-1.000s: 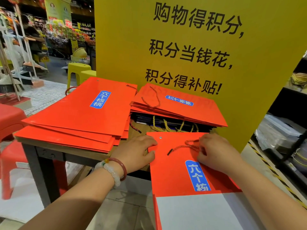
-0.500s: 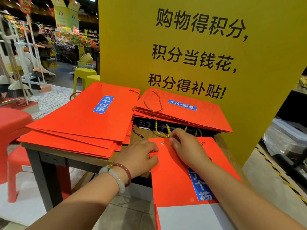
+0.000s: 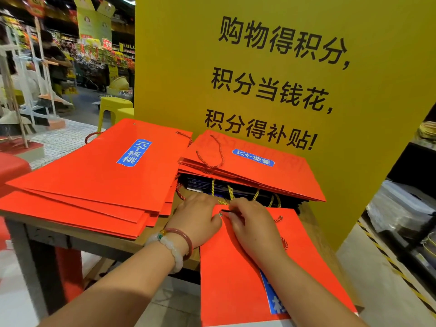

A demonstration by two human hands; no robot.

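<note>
Now, a flat red bag point(image 3: 236, 267) is laid over the near edge of the surface point(image 3: 162, 228), towards its right corner. Its top corner is gripped by the left hand point(image 3: 195, 220), and the cord point(image 3: 227, 210) is pinched by its dark tip in the right hand point(image 3: 252, 223), just beside the eyelet point(image 3: 220, 214).

A wooden-topped, grey-framed table point(image 3: 103, 239) is carrying a left stack of flat red paper bags point(image 3: 94, 185), a rear pile of dark gold-corded bags point(image 3: 236, 190), and a single flat red bag point(image 3: 236, 279) overhanging its near edge.
</note>
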